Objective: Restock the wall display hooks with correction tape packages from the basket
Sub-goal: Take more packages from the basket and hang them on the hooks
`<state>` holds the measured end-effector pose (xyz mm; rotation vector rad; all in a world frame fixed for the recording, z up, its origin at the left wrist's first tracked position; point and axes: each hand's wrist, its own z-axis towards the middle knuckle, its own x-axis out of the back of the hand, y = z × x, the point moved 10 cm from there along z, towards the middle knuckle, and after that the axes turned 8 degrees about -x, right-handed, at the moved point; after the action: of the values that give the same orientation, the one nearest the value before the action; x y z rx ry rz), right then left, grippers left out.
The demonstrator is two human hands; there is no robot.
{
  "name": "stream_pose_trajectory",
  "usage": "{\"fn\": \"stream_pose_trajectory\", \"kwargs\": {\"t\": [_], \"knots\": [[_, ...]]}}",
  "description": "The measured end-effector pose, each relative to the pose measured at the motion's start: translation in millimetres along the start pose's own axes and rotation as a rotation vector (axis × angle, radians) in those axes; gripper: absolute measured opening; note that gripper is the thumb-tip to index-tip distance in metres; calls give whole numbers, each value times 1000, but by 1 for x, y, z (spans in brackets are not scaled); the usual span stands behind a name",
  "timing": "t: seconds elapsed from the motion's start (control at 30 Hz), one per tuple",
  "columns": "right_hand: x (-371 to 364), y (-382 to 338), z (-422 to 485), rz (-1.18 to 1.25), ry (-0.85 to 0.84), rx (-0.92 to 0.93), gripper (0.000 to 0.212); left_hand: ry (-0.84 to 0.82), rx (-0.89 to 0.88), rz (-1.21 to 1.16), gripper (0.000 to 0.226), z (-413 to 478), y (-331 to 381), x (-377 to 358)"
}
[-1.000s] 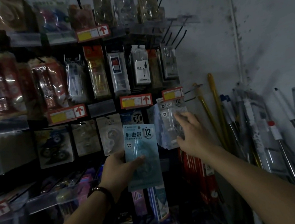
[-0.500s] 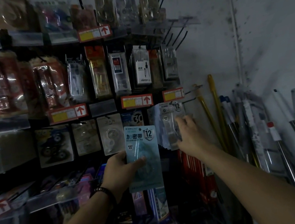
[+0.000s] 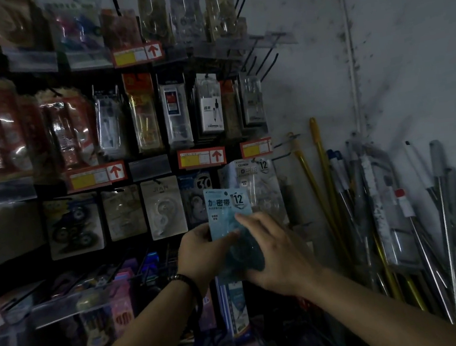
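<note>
A light blue correction tape package (image 3: 227,210) marked 12 is held upright in front of the display wall. My left hand (image 3: 199,255) grips its lower left edge, thumb across the front. My right hand (image 3: 273,250) has its fingers laid over the package's lower right part and covers its bottom. Just behind and to the upper right, a bunch of matching packages (image 3: 256,180) hangs on a wall hook. The basket is out of view.
Rows of hooks carry stationery packs with red and yellow price tags (image 3: 201,157). Several bare black hooks (image 3: 260,62) stick out at the upper right. Yellow and grey poles (image 3: 326,189) lean against the stained wall on the right. Lower shelves hold more goods.
My right hand left the hanging packages and came down left onto the held package. My left hand shifted the package to the right, closer to the hanging bunch.
</note>
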<state>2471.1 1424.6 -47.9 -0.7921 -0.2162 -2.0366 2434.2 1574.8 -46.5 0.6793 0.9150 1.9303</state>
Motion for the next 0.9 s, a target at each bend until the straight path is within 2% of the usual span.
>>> {"fn": "stream_pose_trajectory", "kwargs": {"t": [0.17, 0.27, 0.33, 0.47, 0.73, 0.9], "knots": [[2, 14, -3, 85, 11, -54, 97, -46, -7, -17, 22, -1, 2, -19], [9, 31, 5, 99, 97, -152, 95, -18, -14, 45, 23, 4, -2, -16], [13, 48, 12, 100, 123, -247, 94, 6, -24, 135, 17, 6, -4, -9], [16, 69, 26, 13, 141, -307, 93, -4, -10, 202, 10, 6, -11, 0], [14, 83, 58, -51, 130, -322, 93, -85, -21, 321, 2, 0, -21, 11], [9, 86, 70, -80, 113, -329, 94, -155, -127, 505, 3, -3, -15, 8]]}}
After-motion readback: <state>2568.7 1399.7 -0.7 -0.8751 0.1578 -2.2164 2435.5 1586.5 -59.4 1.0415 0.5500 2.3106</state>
